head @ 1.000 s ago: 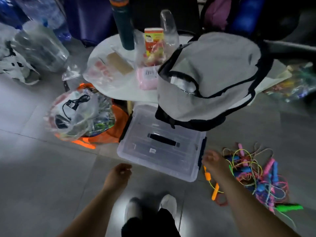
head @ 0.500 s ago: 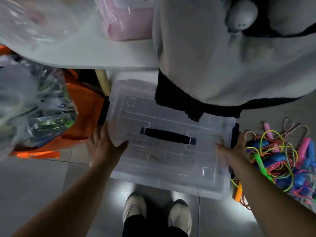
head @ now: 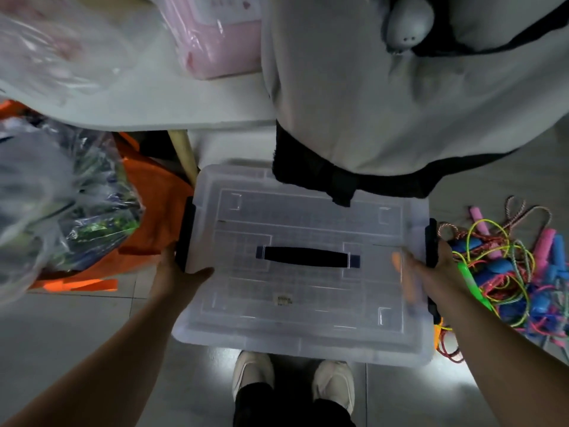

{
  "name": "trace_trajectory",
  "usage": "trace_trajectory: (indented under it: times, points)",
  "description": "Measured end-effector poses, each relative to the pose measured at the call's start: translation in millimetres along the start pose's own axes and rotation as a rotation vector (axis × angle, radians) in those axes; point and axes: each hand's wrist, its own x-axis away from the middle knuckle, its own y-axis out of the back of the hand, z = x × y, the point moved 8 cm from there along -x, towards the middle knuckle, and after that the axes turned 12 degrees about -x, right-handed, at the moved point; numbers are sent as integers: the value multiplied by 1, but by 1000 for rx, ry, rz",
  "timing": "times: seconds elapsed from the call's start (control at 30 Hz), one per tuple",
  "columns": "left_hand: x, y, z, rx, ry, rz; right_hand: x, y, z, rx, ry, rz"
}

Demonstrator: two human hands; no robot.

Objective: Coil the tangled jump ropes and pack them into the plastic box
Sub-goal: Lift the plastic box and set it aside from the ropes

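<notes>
The left hand (head: 177, 272) grips the left end of the plastic box (head: 277, 343), thumb on the lid (head: 292, 217); the right hand (head: 432, 274) clasps the right end. The closed box lies in front of the shoes (head: 252, 377), lid up, long axis running left to right. It seems the box is being positioned; next, the 2 latches (head: 184, 229) must open. The tangled jump ropes (head: 508, 266) lie just beside its right end.

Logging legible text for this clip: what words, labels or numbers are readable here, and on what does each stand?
No text can be read in this frame.
Small sticker on the lid of the plastic box: print too small to read.
White label on the pink pack: blurred, unreadable.
</notes>
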Motion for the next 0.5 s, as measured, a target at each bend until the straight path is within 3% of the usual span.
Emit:
trace_trajectory:
  times: [0.27, 0.5]
  points:
    - [115, 50, -9, 29, -2, 57, 100, 86, 41, -2, 28, -22]
    - [236, 110, -64, -1, -151, 118, 218, 199, 95, -75, 120, -138]
